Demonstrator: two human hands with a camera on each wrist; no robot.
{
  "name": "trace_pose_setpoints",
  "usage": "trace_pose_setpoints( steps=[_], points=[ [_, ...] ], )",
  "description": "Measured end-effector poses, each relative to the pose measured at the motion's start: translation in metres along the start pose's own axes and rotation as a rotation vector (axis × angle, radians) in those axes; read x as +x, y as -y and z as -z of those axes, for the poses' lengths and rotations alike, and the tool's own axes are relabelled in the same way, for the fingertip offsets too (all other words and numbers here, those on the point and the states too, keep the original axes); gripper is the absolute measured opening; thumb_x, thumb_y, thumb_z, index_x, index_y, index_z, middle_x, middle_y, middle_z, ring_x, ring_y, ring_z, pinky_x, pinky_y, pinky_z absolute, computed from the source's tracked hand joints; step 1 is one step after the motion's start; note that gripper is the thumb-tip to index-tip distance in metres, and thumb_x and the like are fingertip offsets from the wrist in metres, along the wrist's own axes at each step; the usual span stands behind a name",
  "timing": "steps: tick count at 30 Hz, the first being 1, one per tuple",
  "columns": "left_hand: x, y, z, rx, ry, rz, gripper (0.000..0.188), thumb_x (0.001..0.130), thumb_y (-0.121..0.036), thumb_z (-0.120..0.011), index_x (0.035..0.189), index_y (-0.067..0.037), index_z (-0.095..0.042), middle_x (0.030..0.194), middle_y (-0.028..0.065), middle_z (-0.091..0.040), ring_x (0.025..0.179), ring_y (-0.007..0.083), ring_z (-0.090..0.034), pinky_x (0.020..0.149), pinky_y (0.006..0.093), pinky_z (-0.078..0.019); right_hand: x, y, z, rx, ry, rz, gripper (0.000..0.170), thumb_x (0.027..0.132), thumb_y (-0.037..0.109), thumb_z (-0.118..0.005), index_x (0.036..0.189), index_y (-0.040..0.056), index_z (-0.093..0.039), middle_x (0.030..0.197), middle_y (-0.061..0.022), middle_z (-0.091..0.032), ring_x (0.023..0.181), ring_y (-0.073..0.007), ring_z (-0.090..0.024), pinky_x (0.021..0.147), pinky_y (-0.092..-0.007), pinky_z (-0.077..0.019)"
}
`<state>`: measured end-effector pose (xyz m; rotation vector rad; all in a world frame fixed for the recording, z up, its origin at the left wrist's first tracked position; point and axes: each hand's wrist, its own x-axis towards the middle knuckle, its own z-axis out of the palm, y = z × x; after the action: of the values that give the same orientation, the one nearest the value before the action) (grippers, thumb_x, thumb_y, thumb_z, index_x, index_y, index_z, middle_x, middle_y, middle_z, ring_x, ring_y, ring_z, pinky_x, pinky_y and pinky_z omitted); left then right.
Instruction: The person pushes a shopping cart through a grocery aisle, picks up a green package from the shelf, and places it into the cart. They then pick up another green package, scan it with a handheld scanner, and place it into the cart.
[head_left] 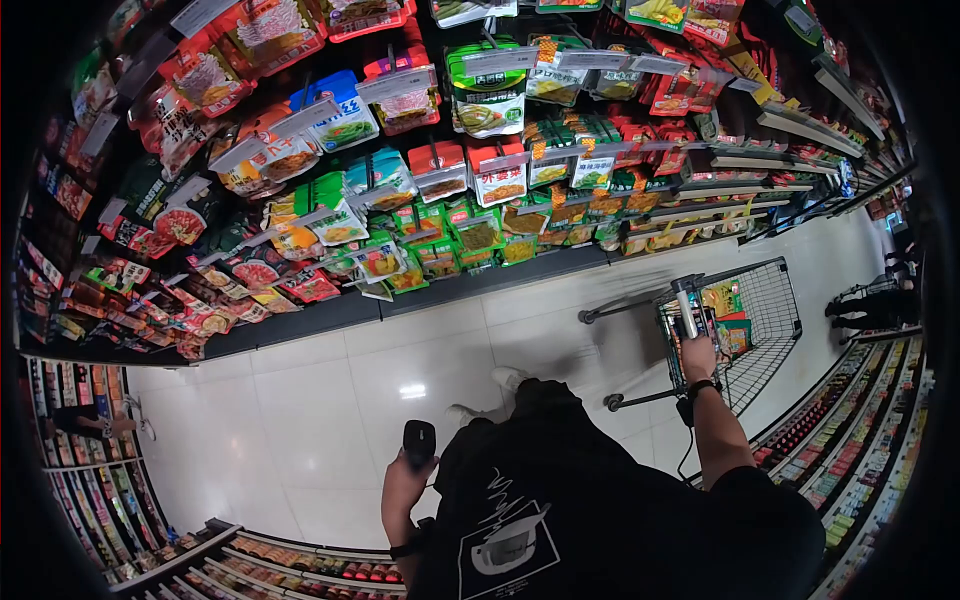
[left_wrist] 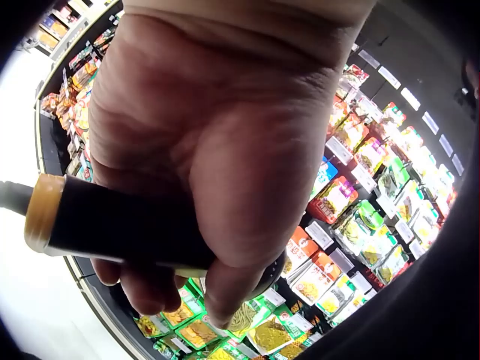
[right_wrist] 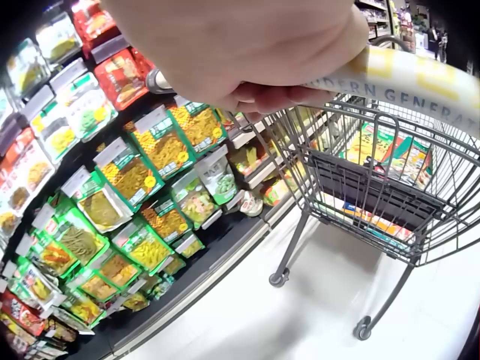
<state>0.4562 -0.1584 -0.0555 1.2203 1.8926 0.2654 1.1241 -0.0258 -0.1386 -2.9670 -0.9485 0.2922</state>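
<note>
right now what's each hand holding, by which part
The left hand grips a black device by its cylindrical body; the right hand, the shopping cart by its handle.

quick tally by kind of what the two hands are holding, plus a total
Black handheld device: 1, in the left hand
Shopping cart: 1, its handle gripped by the right hand
Total: 2

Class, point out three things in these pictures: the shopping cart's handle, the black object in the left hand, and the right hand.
Cart handle (right_wrist: 421, 79): right wrist view, on its pale printed bar.
Black object (left_wrist: 124, 225): left wrist view, on its dark body.
Right hand (head_left: 699, 359): head view, mid-hand.
</note>
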Motion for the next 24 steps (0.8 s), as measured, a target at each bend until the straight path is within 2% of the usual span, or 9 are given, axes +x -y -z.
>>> trace_pose_setpoints(
  steps=[2, 6, 10, 13, 16, 19, 24],
  points=[
    [0.003, 0.017, 0.006, -0.014, 0.009, -0.005, 0.048, 0.09, -0.035, -0.087, 0.118, 0.002, -0.071, 0.078, 0.0145, -0.076, 0.073, 0.0284, -0.077, 0.072, 0.0415, -0.059, -0.027, 0.006, -0.011, -0.02, -0.007, 0.053, 0.038, 0.096, 0.032, -0.065, 0.114, 0.0011, -0.076, 0.107, -0.0292, -0.078, 0.104, -0.0473, -0.076, 0.092, -0.058, -0.0603],
    [0.004, 0.027, 0.031, 0.022, 0.024, -0.094, 0.051, 0.091, -0.038, -0.086, 0.121, 0.001, -0.072, 0.08, 0.0149, -0.077, 0.074, 0.0297, -0.077, 0.072, 0.0426, -0.0584, -0.101, 0.028, -0.014, -0.024, -0.053, 0.14, 0.034, 0.096, 0.029, -0.066, 0.113, 0.0011, -0.075, 0.099, -0.0275, -0.078, 0.094, -0.0487, -0.077, 0.086, -0.0588, -0.0617],
    [-0.002, 0.049, 0.057, 0.008, 0.002, -0.054, 0.05, 0.091, -0.037, -0.086, 0.121, 0.0, -0.072, 0.083, 0.0173, -0.078, 0.079, 0.0327, -0.079, 0.073, 0.0436, -0.0587, -0.156, 0.049, -0.024, -0.048, -0.06, 0.14, 0.034, 0.098, 0.03, -0.068, 0.119, 0.0033, -0.072, 0.098, -0.0268, -0.079, 0.095, -0.0476, -0.077, 0.086, -0.0584, -0.062],
    [-0.017, 0.06, 0.078, -0.01, 0.028, 0.06, 0.051, 0.093, -0.035, -0.085, 0.129, -0.001, -0.07, 0.111, 0.0253, -0.08, 0.111, 0.0451, -0.076, 0.091, 0.0495, -0.0602, -0.191, 0.066, -0.021, -0.046, 0.021, 0.122, 0.036, 0.099, 0.029, -0.066, 0.124, 0.0048, -0.072, 0.104, -0.0276, -0.079, 0.1, -0.0473, -0.077, 0.089, -0.0579, -0.0616],
    [-0.034, 0.086, 0.089, -0.064, -0.036, 0.099, 0.052, 0.093, -0.034, -0.085, 0.129, -0.001, -0.07, 0.109, 0.0252, -0.08, 0.11, 0.0443, -0.076, 0.09, 0.0492, -0.0602, -0.212, 0.079, -0.027, -0.055, 0.034, 0.154, 0.039, 0.099, 0.03, -0.066, 0.129, 0.0055, -0.072, 0.106, -0.0272, -0.079, 0.103, -0.0462, -0.077, 0.09, -0.057, -0.0616],
    [-0.052, 0.114, 0.094, -0.176, -0.071, 0.166, 0.051, 0.092, -0.034, -0.085, 0.129, -0.001, -0.071, 0.109, 0.0254, -0.08, 0.11, 0.0431, -0.077, 0.09, 0.0482, -0.0602, -0.226, 0.095, -0.032, -0.053, 0.049, 0.116, 0.039, 0.097, 0.031, -0.07, 0.126, 0.0052, -0.071, 0.114, -0.0236, -0.079, 0.105, -0.0426, -0.078, 0.091, -0.0547, -0.0624],
    [-0.068, 0.157, 0.102, -0.241, -0.125, 0.238, 0.051, 0.092, -0.034, -0.086, 0.126, 0.0, -0.071, 0.107, 0.0258, -0.08, 0.108, 0.0429, -0.078, 0.089, 0.0485, -0.0599, -0.228, 0.117, -0.042, -0.1, 0.034, 0.104, 0.037, 0.101, 0.032, -0.064, 0.127, 0.0079, -0.071, 0.108, -0.0241, -0.08, 0.106, -0.0433, -0.078, 0.091, -0.0577, -0.0626]
  ],
)
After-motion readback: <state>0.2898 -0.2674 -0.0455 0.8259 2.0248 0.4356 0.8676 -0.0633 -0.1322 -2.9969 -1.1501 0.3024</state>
